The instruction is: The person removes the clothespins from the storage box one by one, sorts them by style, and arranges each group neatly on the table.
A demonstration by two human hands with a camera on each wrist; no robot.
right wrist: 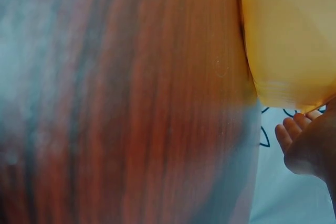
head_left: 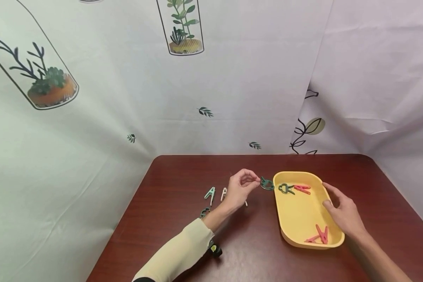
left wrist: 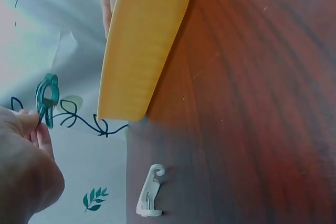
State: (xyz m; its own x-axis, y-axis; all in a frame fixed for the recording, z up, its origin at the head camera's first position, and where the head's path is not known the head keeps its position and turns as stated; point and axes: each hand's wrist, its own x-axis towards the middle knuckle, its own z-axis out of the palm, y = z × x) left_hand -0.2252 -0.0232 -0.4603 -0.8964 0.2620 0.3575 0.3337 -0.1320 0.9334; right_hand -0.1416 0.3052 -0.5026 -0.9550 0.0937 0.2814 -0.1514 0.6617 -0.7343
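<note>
My left hand (head_left: 239,189) pinches a dark green clip (head_left: 266,183) between thumb and fingertips, just left of the yellow tray (head_left: 281,219). In the left wrist view the same clip (left wrist: 48,98) hangs off the fingertips, apart from the tray wall. My right hand (head_left: 344,213) holds the tray's right rim, its thumb over the edge. From the right wrist view, the fingers (right wrist: 291,129) lie along the tray's outside. Inside the tray are another dark green clip (head_left: 285,188), a red clothespin (head_left: 302,189) at the far end, and red clothespins (head_left: 322,234) at the near end.
Left of the tray, a mint clothespin (head_left: 210,194), a white clothespin (head_left: 223,193) and a dark green clip (head_left: 205,212) lie on the brown table (head_left: 246,254). The left arm partly hides this group. A printed cloth (head_left: 232,98) hangs behind the table.
</note>
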